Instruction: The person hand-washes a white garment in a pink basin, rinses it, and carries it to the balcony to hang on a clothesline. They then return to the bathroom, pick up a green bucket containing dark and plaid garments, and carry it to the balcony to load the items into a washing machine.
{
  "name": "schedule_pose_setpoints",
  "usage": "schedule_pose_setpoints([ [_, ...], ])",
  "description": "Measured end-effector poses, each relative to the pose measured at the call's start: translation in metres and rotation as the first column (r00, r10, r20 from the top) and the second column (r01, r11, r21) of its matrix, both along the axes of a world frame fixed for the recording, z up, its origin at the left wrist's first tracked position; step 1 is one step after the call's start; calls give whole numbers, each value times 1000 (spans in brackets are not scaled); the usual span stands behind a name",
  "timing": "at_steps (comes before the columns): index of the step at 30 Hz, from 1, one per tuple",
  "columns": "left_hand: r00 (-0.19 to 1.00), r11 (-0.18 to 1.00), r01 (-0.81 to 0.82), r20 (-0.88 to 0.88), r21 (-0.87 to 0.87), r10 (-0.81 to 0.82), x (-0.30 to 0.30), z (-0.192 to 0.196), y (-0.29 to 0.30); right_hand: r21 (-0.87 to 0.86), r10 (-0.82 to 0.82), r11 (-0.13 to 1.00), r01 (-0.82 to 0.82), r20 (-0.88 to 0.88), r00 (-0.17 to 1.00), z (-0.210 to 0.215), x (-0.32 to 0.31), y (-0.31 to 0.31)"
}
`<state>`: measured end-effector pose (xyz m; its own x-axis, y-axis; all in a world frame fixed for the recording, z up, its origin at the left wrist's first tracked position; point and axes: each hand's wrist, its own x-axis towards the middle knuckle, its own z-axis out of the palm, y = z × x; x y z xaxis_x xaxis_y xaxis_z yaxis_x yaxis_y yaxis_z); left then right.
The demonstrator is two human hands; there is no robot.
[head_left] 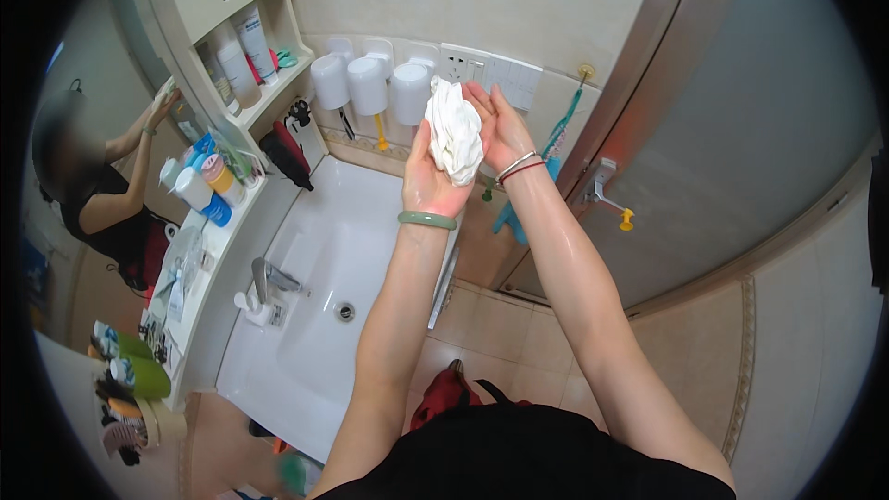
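- A bathroom is seen from above through a head-worn camera, with two bare, wet-looking forearms raised in front of the wearer.
- A crumpled white cloth (455, 134) is pressed between the two hands, held up in the air above the right rim of a white sink (319, 259).
- The left hand (428, 181), with a green bangle at its wrist, is cupped under and behind the cloth, palm up, fingers curled loosely around the lower folds.
- The right hand (500, 125), with thin bracelets at its wrist, is laid against the cloth's right side, fingers extended upward, palm pressing inward.
- The step in hand is judged to be squeezing or bunching the cloth between the palms; neither hand is fully closed.
- For a next move, a firmer two-handed grip would be called for, and the cloth would best be kept over the basin so drips fall inside.
- White cups (370, 83) are mounted on the tiled wall just behind the cloth.
- A chrome tap (269, 278) stands at the sink's left edge, well apart from the hands.
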<state>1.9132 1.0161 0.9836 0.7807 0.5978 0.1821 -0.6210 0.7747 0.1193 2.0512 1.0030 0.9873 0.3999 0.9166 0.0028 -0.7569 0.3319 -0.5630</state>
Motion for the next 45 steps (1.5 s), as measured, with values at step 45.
schedule_pose_setpoints([
  [45, 779, 791, 586, -147, -174, -610, 162, -123, -143, -125, -610, 577, 807, 591, 528, -124, 118, -235],
])
